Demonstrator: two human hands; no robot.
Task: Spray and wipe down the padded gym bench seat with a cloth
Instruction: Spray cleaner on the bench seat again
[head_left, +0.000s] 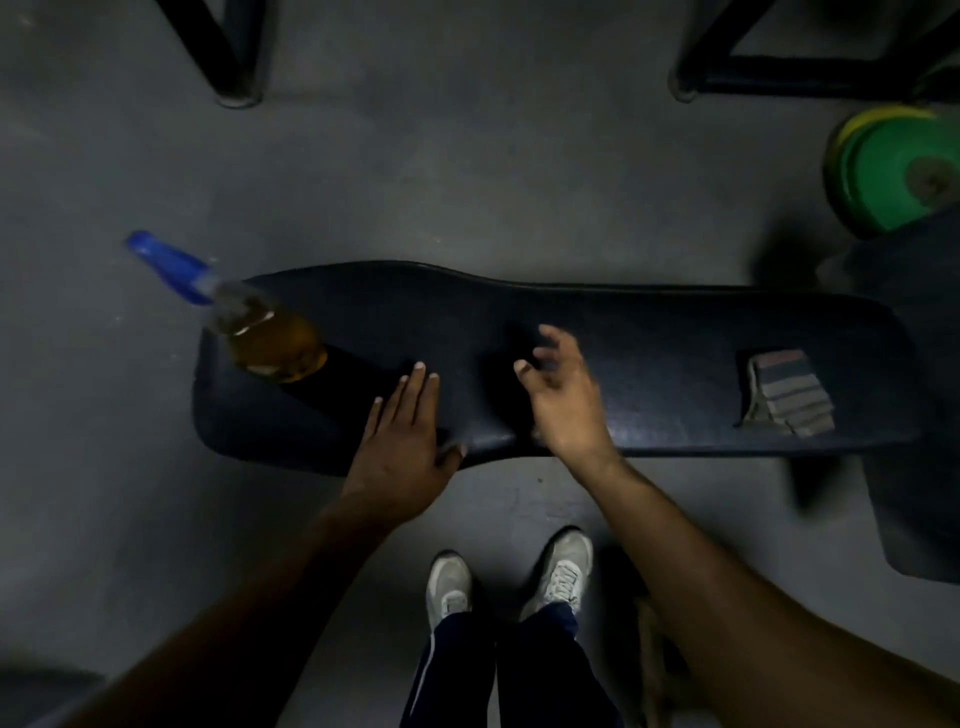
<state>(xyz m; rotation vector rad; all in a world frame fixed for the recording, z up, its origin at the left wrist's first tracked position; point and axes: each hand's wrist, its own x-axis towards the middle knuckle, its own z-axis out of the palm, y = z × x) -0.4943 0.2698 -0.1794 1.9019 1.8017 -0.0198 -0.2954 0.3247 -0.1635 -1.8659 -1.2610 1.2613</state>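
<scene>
A dark padded bench seat (649, 338) runs left to right across the middle of the view. On its left end stands a spray bottle (260, 332) with amber liquid and a blue trigger head. A folded striped cloth (787, 392) lies on the seat's right end. My left hand (402, 441) rests flat on the seat's near edge, fingers straight, a little right of the bottle. My right hand (563, 395) hovers over the middle of the seat with fingers loosely spread and holds nothing. It is well left of the cloth.
Green and yellow weight plates (893, 171) sit at the far right. Black frame legs (228, 57) stand on the grey floor beyond the bench, left and right. My two feet in white shoes (509, 577) are just in front of the bench.
</scene>
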